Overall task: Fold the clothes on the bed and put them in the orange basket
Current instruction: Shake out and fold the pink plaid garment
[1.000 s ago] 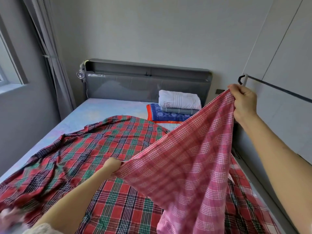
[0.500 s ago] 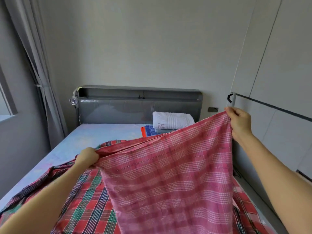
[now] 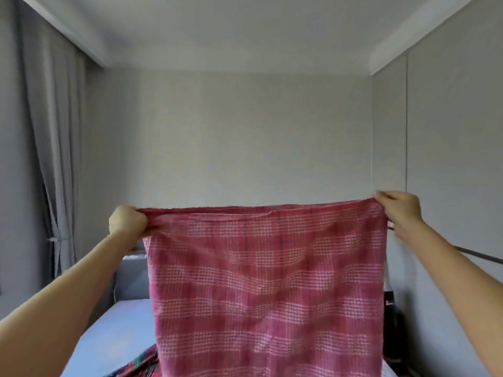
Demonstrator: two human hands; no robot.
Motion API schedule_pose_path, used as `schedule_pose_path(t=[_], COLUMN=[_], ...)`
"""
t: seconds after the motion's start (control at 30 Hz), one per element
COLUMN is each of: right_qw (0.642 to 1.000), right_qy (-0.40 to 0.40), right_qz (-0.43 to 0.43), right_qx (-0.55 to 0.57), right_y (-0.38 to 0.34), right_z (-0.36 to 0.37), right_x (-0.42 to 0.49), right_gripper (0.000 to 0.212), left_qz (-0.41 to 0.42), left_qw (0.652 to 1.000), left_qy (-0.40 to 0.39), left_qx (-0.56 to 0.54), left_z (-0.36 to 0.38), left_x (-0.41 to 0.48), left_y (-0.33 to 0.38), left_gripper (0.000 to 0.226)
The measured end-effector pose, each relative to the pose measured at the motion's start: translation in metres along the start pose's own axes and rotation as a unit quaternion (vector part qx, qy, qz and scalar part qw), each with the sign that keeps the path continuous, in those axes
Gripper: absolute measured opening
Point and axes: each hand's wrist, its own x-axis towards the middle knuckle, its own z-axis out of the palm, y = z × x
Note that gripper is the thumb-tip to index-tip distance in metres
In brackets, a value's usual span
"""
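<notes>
A pink checked cloth hangs flat in front of me, stretched by its top edge at chest height. My left hand grips its upper left corner. The upper right corner is pinched by my right hand. The cloth hides most of the bed. A small piece of the red and green plaid cloth shows on the mattress at the bottom. No orange basket is in view.
A grey headboard shows left of the cloth. Grey curtains hang on the left. White wardrobe doors line the right wall, with a dark rail in front of them.
Both hands lifted the pink cloth higher and spread it level and wide. The view tilted up, so the folded towels and most of the plaid cloth are now hidden.
</notes>
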Motion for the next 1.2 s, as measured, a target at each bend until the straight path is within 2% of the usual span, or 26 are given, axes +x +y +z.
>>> schedule_pose_path(t=[0.1,0.17,0.2,0.27,0.33,0.37,0.43,0.47,0.5,0.53,0.6,0.63,0.7,0.77,0.9,1.03,1.1,1.2], right_qw=[0.999,0.995,0.993,0.980,0.924,0.892,0.851,0.858,0.885,0.929,0.991,0.999,0.975,0.938,0.929,0.935,0.943,0.961], right_qy=[0.018,0.055,0.061,0.042,-0.049,-0.102,-0.159,-0.170,-0.164,-0.133,-0.040,-0.006,0.008,-0.007,-0.005,0.002,0.005,0.023], right_qz=[-0.027,-0.071,-0.096,-0.104,-0.021,0.043,0.139,0.159,0.157,0.113,-0.005,-0.044,-0.063,-0.081,-0.084,-0.064,-0.062,-0.049], right_qx=[0.013,0.052,0.034,-0.163,-0.378,-0.438,-0.481,-0.459,-0.407,-0.326,-0.130,-0.008,0.211,0.337,0.359,0.348,0.328,0.270], right_y=[-0.005,-0.013,-0.009,0.016,0.059,0.082,0.123,0.136,0.142,0.141,0.106,0.075,0.010,-0.031,-0.045,-0.047,-0.050,-0.063], right_z=[-0.005,0.001,0.006,0.022,0.036,0.043,0.059,0.072,0.087,0.106,0.143,0.157,0.165,0.155,0.140,0.117,0.104,0.078], right_x=[0.013,0.020,0.024,0.031,0.033,0.026,0.004,-0.007,-0.018,-0.018,0.006,0.025,0.064,0.080,0.067,0.042,0.025,-0.010], right_gripper=[0.030,0.031,0.030,0.027,0.024,0.022,0.022,0.022,0.021,0.019,0.017,0.020,0.022,0.016,0.017,0.016,0.015,0.015], left_qz=[0.034,0.105,0.121,0.078,0.022,0.010,-0.050,-0.082,-0.076,-0.057,0.061,0.119,0.184,0.188,0.183,0.181,0.172,0.153], left_qw=[0.999,0.993,0.990,0.995,0.991,0.981,0.983,0.987,0.990,0.994,0.997,0.987,0.944,0.912,0.899,0.899,0.904,0.931], left_qy=[0.000,0.060,0.072,0.044,-0.056,-0.098,-0.085,-0.093,-0.080,-0.051,0.042,0.099,0.177,0.164,0.094,0.097,0.095,0.085], left_qx=[-0.019,0.001,0.010,0.046,0.117,0.169,0.154,0.104,0.088,0.078,0.033,-0.030,-0.209,-0.326,-0.387,-0.387,-0.380,-0.321], left_z=[-0.003,0.000,0.006,0.022,0.041,0.050,0.071,0.081,0.087,0.095,0.098,0.091,0.061,0.029,0.002,-0.018,-0.029,-0.050], left_x=[0.016,0.034,0.039,0.046,0.045,0.044,0.040,0.036,0.037,0.041,0.063,0.076,0.102,0.112,0.099,0.072,0.055,0.019], left_y=[0.014,0.022,0.022,0.010,-0.019,-0.037,-0.075,-0.090,-0.097,-0.090,-0.045,-0.014,0.048,0.078,0.096,0.088,0.081,0.062], left_gripper=[0.029,0.031,0.032,0.025,0.022,0.023,0.028,0.031,0.032,0.032,0.029,0.028,0.023,0.026,0.037,0.041,0.043,0.043])
